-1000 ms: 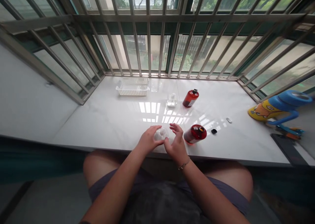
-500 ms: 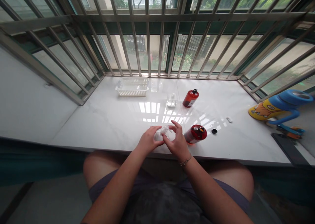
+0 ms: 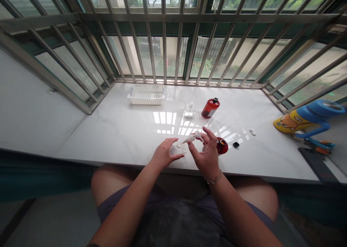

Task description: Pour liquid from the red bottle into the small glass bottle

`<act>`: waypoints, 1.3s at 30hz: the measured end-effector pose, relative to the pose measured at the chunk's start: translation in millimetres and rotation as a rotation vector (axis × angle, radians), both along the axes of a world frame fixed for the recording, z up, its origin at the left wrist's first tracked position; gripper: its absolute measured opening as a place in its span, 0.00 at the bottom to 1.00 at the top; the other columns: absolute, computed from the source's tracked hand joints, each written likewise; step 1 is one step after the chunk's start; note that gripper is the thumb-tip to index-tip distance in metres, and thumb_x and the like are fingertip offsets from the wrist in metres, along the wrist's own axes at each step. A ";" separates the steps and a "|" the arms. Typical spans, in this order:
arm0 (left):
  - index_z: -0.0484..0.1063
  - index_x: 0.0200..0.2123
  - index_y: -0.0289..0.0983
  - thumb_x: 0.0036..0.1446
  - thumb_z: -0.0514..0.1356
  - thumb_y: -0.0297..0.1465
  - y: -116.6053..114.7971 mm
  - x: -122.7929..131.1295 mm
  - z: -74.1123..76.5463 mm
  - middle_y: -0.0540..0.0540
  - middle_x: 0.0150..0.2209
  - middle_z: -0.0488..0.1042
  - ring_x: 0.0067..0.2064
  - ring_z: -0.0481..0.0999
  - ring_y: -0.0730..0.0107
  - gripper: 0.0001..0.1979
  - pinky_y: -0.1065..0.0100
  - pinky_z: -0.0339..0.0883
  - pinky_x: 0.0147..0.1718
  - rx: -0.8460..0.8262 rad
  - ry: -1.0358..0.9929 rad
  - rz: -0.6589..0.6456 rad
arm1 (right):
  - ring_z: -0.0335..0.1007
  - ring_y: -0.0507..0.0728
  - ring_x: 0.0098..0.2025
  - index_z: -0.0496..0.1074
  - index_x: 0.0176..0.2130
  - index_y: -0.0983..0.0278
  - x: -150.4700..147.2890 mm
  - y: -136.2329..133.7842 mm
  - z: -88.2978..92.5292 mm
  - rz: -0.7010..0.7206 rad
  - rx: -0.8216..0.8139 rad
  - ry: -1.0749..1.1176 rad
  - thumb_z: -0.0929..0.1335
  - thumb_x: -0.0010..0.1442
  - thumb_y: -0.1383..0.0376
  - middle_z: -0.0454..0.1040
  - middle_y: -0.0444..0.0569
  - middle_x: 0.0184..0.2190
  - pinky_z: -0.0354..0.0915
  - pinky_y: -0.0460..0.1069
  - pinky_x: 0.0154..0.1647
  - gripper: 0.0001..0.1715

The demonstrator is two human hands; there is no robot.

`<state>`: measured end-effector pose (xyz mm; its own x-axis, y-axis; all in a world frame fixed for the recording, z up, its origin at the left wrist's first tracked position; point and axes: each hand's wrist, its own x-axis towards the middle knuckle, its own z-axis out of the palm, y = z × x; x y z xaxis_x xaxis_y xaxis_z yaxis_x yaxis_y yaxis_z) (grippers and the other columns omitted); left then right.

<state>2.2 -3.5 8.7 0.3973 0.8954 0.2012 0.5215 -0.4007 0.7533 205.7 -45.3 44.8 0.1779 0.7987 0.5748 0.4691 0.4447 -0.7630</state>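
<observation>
My left hand (image 3: 164,153) is wrapped round a small clear bottle (image 3: 179,147) that stands on the white marble sill (image 3: 121,131) near its front edge. My right hand (image 3: 206,153) pinches a white pump top (image 3: 193,137) and holds it just above and to the right of that bottle's mouth. An open red bottle (image 3: 221,145) stands right behind my right hand, partly hidden by it. Its black cap (image 3: 236,144) lies a little to its right.
A second red bottle (image 3: 210,107) with a black cap stands further back, a small clear bottle (image 3: 189,110) to its left. A white basket (image 3: 146,95) sits at the back. A small white piece (image 3: 252,132), a blue-and-yellow toy (image 3: 306,118) and a dark tablet (image 3: 316,164) lie at the right.
My right hand has lifted the white pump top off the clear bottle and moved it up and to the right. My left hand has stayed on the bottle.
</observation>
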 end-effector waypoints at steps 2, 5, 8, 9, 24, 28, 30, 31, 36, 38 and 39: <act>0.73 0.62 0.44 0.51 0.79 0.39 -0.3 -0.2 0.0 0.42 0.59 0.79 0.61 0.79 0.49 0.36 0.49 0.73 0.63 0.005 -0.005 0.000 | 0.78 0.64 0.56 0.57 0.73 0.54 0.9 0.4 0.5 -0.026 0.049 -0.053 0.74 0.67 0.62 0.75 0.56 0.59 0.76 0.65 0.59 0.43; 0.73 0.62 0.45 0.51 0.79 0.39 -0.3 -0.7 -0.1 0.42 0.59 0.79 0.61 0.79 0.49 0.36 0.48 0.74 0.63 0.004 -0.011 -0.004 | 0.78 0.64 0.54 0.65 0.69 0.52 1.9 0.5 3.2 -0.010 0.096 -0.190 0.74 0.68 0.65 0.78 0.54 0.56 0.77 0.65 0.55 0.34; 0.73 0.62 0.45 0.51 0.79 0.38 -0.3 -0.9 -0.5 0.42 0.59 0.79 0.61 0.79 0.48 0.36 0.47 0.74 0.63 0.002 -0.009 -0.002 | 0.78 0.65 0.53 0.67 0.67 0.51 1.6 0.2 6.0 0.008 0.122 -0.246 0.73 0.68 0.67 0.79 0.53 0.54 0.77 0.66 0.54 0.33; 0.73 0.62 0.45 0.51 0.79 0.38 -0.3 -0.9 -0.6 0.42 0.59 0.79 0.61 0.79 0.48 0.36 0.47 0.74 0.63 0.002 -0.010 -0.001 | 0.78 0.65 0.53 0.66 0.68 0.51 1.2 0.1 6.4 0.009 0.132 -0.248 0.73 0.68 0.67 0.79 0.52 0.53 0.77 0.66 0.54 0.33; 0.73 0.62 0.44 0.52 0.78 0.40 -0.7 -0.6 -3.9 0.43 0.60 0.79 0.61 0.78 0.50 0.35 0.49 0.73 0.64 0.011 0.005 0.010 | 0.77 0.64 0.53 0.64 0.67 0.49 2.2 -0.9 11.1 0.041 0.206 -0.280 0.73 0.66 0.71 0.78 0.52 0.52 0.77 0.66 0.51 0.36; 0.73 0.62 0.45 0.54 0.77 0.41 -0.9 -0.7 -5.0 0.43 0.60 0.79 0.62 0.78 0.50 0.34 0.48 0.72 0.64 0.007 0.007 0.012 | 0.77 0.66 0.53 0.61 0.68 0.47 3.5 -2.1 11.3 0.043 0.241 -0.348 0.74 0.65 0.70 0.78 0.52 0.53 0.77 0.68 0.52 0.39; 0.73 0.62 0.45 0.55 0.77 0.41 -1.0 -0.7 -5.2 0.43 0.60 0.79 0.62 0.78 0.50 0.33 0.48 0.72 0.65 0.010 0.008 0.009 | 0.77 0.66 0.53 0.61 0.68 0.47 3.5 -2.7 11.6 0.038 0.241 -0.344 0.74 0.65 0.70 0.78 0.51 0.53 0.77 0.68 0.53 0.40; 0.73 0.62 0.45 0.55 0.77 0.41 -1.1 -0.6 -5.3 0.43 0.60 0.79 0.62 0.78 0.50 0.33 0.48 0.72 0.65 0.013 0.007 0.008 | 0.77 0.65 0.53 0.62 0.68 0.47 3.3 -2.8 11.7 0.049 0.222 -0.350 0.74 0.65 0.70 0.79 0.52 0.52 0.77 0.67 0.52 0.39; 0.73 0.62 0.45 0.55 0.77 0.40 -1.3 -0.1 -5.5 0.43 0.60 0.79 0.62 0.78 0.49 0.33 0.47 0.71 0.66 0.017 0.004 0.016 | 0.77 0.66 0.53 0.63 0.68 0.47 1.8 -2.6 12.7 0.059 0.203 -0.357 0.73 0.66 0.70 0.79 0.52 0.52 0.77 0.67 0.52 0.38; 0.73 0.62 0.45 0.54 0.77 0.41 -1.2 -0.3 -5.5 0.43 0.60 0.79 0.62 0.79 0.50 0.33 0.47 0.72 0.65 0.021 0.001 0.013 | 0.77 0.66 0.53 0.63 0.69 0.47 1.7 -2.4 13.2 0.055 0.200 -0.345 0.73 0.66 0.71 0.78 0.52 0.53 0.77 0.67 0.52 0.39; 0.73 0.62 0.45 0.54 0.77 0.41 -1.2 -0.5 -5.3 0.43 0.60 0.79 0.62 0.79 0.50 0.33 0.48 0.72 0.65 0.025 0.001 0.011 | 0.77 0.66 0.53 0.63 0.69 0.47 1.7 -2.4 13.6 0.053 0.195 -0.334 0.73 0.66 0.71 0.78 0.52 0.53 0.77 0.67 0.52 0.39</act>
<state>1.7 -4.7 3.3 0.3875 0.8945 0.2230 0.5268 -0.4133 0.7427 207.4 -47.8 58.3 -0.0835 0.6718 0.7360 0.6495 0.5969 -0.4711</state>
